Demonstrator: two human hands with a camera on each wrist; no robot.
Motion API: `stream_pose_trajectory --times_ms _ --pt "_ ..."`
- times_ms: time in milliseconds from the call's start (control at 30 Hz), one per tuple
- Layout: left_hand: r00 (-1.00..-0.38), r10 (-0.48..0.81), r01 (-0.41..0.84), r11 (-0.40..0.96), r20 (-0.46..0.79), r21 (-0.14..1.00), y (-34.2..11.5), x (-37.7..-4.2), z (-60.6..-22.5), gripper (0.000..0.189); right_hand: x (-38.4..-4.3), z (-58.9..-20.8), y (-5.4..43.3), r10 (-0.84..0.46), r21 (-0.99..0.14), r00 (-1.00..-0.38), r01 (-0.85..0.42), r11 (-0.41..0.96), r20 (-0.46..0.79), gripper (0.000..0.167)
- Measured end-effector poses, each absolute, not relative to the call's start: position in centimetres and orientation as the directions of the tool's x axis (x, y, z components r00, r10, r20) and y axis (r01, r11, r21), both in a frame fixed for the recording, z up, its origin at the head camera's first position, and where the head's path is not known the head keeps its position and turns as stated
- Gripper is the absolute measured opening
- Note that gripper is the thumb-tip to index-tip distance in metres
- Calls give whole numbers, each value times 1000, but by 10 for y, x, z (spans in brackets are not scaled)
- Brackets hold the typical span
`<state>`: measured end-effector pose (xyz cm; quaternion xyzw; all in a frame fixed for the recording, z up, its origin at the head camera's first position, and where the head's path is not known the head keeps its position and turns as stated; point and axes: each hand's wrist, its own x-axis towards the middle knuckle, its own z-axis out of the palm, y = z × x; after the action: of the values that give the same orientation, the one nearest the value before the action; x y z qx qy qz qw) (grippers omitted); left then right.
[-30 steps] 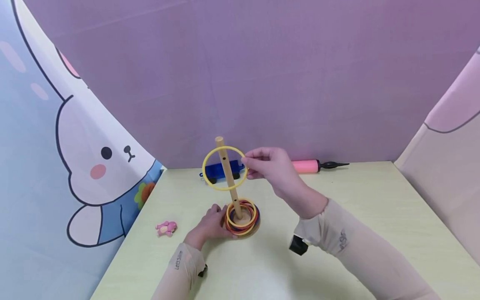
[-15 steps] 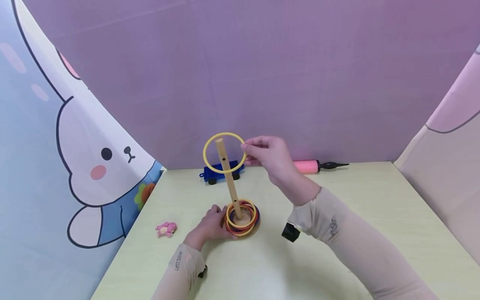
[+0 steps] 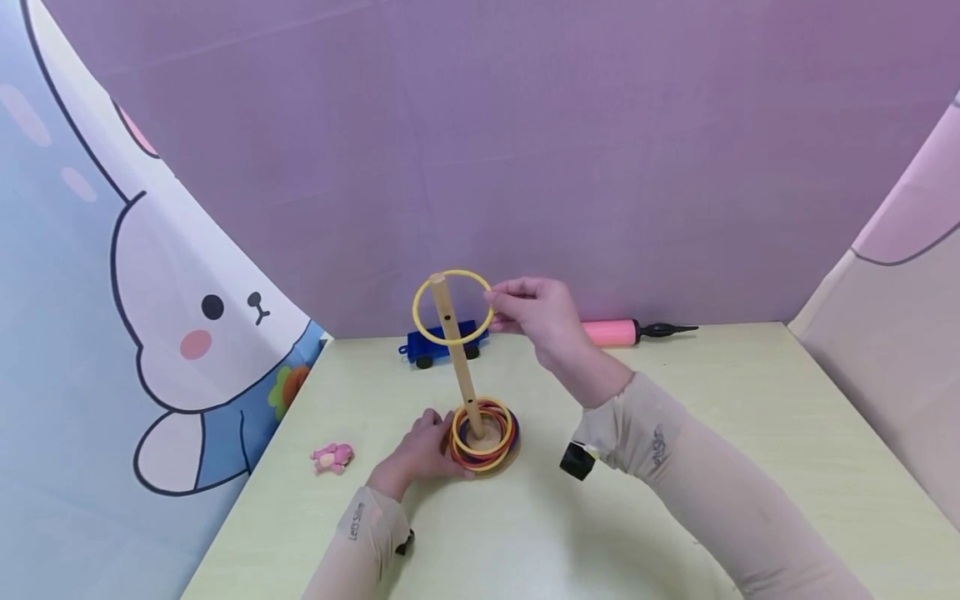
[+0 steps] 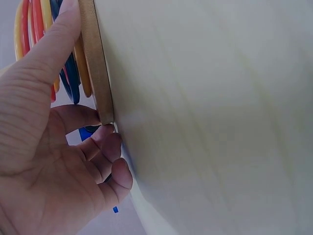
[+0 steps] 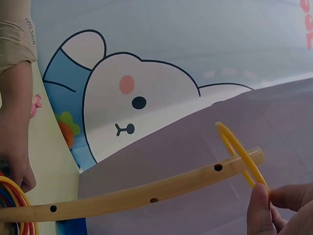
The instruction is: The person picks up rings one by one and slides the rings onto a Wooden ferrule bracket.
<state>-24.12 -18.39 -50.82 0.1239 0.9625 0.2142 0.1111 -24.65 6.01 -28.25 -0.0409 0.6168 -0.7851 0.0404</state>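
Observation:
A wooden peg (image 3: pixel 458 358) rises from a round base, leaning slightly in the head view. My left hand (image 3: pixel 423 450) grips the base's edge (image 4: pixel 98 63), thumb on the near side and fingers curled at the rim. Several coloured rings (image 3: pixel 512 440), yellow, red and blue, lie stacked round the peg's foot. Up high, my right hand (image 3: pixel 536 312) pinches a thin yellow ring (image 3: pixel 417 321) between thumb and fingertips. In the right wrist view this ring (image 5: pixel 229 139) encircles the peg just below its tip, held tilted.
A blue toy cart (image 3: pixel 423 346) stands behind the peg. The pink hand pump (image 3: pixel 611 333) lies along the table's back edge, partly behind my right hand. At the left is a small pink toy figure (image 3: pixel 332 457). Fabric walls enclose the table.
My right hand has raised the yellow ring to the top of the peg, then shifted it slightly right and down. The left hand and the base have stayed put.

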Motion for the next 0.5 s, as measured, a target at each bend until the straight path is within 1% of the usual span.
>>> stream_pose_trajectory --times_ms 233,500 --pt "-944 292 203 880 -151 429 -183 -241 -506 116 -249 -292 61 -117 -980 -993 57 -193 -34 20" --pt "-943 302 220 879 -137 424 -183 -241 -507 116 -250 -317 60 -121 -982 -989 99 -163 -80 21"
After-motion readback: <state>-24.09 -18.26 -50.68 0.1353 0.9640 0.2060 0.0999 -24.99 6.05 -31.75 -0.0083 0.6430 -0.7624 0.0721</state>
